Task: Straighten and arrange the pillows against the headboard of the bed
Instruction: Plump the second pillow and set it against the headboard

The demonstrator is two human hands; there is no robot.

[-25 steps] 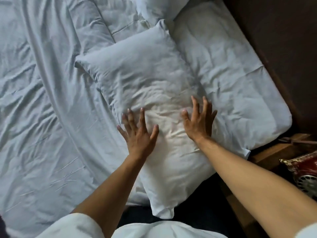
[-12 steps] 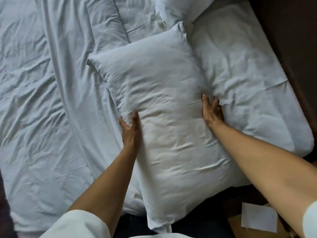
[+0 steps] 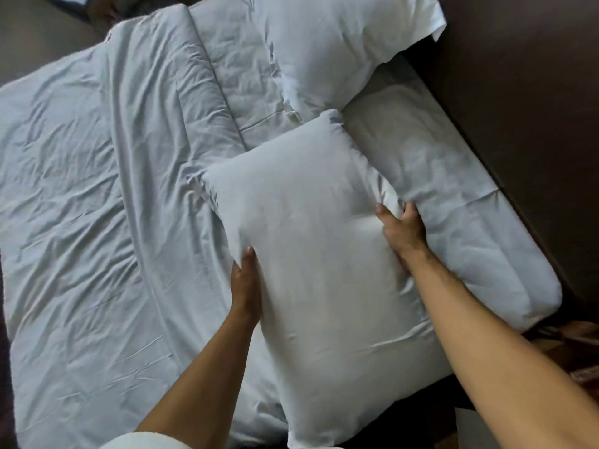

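A white pillow [image 3: 321,254] lies lengthwise across the near corner of the bed, partly overhanging its edge. My left hand [image 3: 245,280] grips the pillow's left side with the fingers tucked underneath. My right hand [image 3: 402,228] pinches a fold of its right edge. A second white pillow [image 3: 334,43] rests at the far end near the dark headboard [image 3: 518,92], which runs along the right.
The bare white mattress sheet [image 3: 453,202] shows between the held pillow and the headboard. A rumpled white duvet [image 3: 97,205] covers the left of the bed. Dark floor and a wooden bedside surface [image 3: 577,361] lie at the lower right.
My hands went from flat on top of the pillow to gripping its two sides. The view has pulled back, so the far pillow and more headboard show.
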